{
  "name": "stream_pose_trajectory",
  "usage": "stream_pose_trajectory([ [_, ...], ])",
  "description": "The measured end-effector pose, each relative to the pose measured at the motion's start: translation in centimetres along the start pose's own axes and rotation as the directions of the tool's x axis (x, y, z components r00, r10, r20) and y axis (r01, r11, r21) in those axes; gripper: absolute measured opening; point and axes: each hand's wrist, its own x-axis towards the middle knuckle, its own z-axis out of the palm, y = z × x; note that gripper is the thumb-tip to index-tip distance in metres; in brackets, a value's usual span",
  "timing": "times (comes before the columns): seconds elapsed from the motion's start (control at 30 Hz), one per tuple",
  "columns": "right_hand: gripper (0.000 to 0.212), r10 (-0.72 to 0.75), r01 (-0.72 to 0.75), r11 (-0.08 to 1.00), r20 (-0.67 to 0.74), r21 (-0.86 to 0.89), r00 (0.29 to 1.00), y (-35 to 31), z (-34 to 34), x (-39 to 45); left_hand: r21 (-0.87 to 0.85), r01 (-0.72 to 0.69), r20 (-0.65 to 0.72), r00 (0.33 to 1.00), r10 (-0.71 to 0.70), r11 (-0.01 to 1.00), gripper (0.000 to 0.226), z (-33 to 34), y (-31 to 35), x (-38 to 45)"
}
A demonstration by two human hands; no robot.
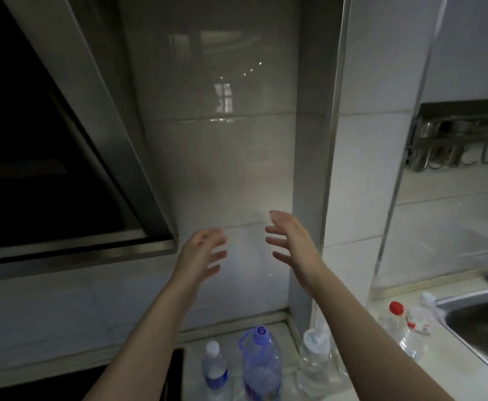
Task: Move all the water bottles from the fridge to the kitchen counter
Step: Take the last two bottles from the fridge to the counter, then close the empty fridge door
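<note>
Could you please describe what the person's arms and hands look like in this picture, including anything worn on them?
Both forearms are bare as far as the frame shows: no sleeves in view. The left hand and right hand wear no gloves, and no watch, bracelet or ring is visible, though the image is blurred.

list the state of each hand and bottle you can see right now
left hand: open, fingers spread, holding nothing
right hand: open, fingers spread, holding nothing
small white-capped bottle: upright on the counter, capped
purple-capped bottle: upright on the counter, capped
clear bottle: upright, partly hidden by the right arm
red-capped bottle: upright by the sink, capped
</note>
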Motion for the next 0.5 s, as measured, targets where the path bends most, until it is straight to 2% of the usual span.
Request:
stream_pose_trajectory([
  [0.1,0.048,0.040,-0.041,0.993,0.016,0.108,0.999,-3.4,-0.9,0.1,-0.080,0.030,0.034,0.999,-0.027,0.996,0.031,0.4,4.1,-0.2],
  [0.2,0.053,0.039,-0.037,0.984,-0.005,0.174,0.999,-5.3,-1.7,-0.3,-0.084,0.005,0.041,0.999,-0.001,0.996,0.038,0.6,6.3,-0.4],
  [0.33,0.055,0.040,-0.042,0.978,0.015,0.203,0.999,-6.3,-1.9,-0.7,-0.094,-0.011,0.020,1.000,0.013,0.996,0.045,0.5,7.4,-1.0],
  [0.5,0.055,0.051,-0.077,0.976,0.132,0.203,0.990,-5.9,0.8,-0.2,-0.095,-0.014,-0.071,0.997,0.007,0.995,0.044,-1.1,7.1,-2.9],
])
